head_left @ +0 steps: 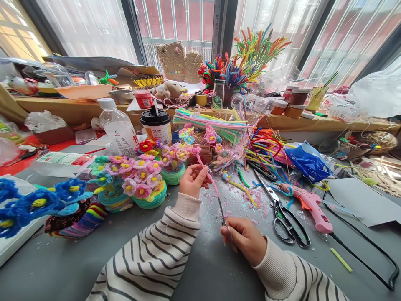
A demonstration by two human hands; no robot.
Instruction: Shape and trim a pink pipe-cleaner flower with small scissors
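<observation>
My left hand (193,180) pinches a fuzzy pink pipe cleaner (199,159) above the middle of the grey table (213,271). My right hand (247,240) grips small scissors (222,211), fingers closed round the handles. Their thin blades point up and away, alongside the lower end of the pipe cleaner; whether they touch it I cannot tell. Pink fluff and glitter (257,196) lie scattered beneath. Just left of my left hand stand pipe-cleaner flowers (142,175) in round green pots (153,197). Blue pipe-cleaner flowers (39,203) lean at the far left.
Large scissors (283,221) and a pink glue gun (311,205) with a black cord lie right of my right hand. Behind are a bundle of pastel pipe cleaners (213,125), a lidded cup (156,127) and a plastic bottle (117,129). Jars crowd the back ledge (282,121).
</observation>
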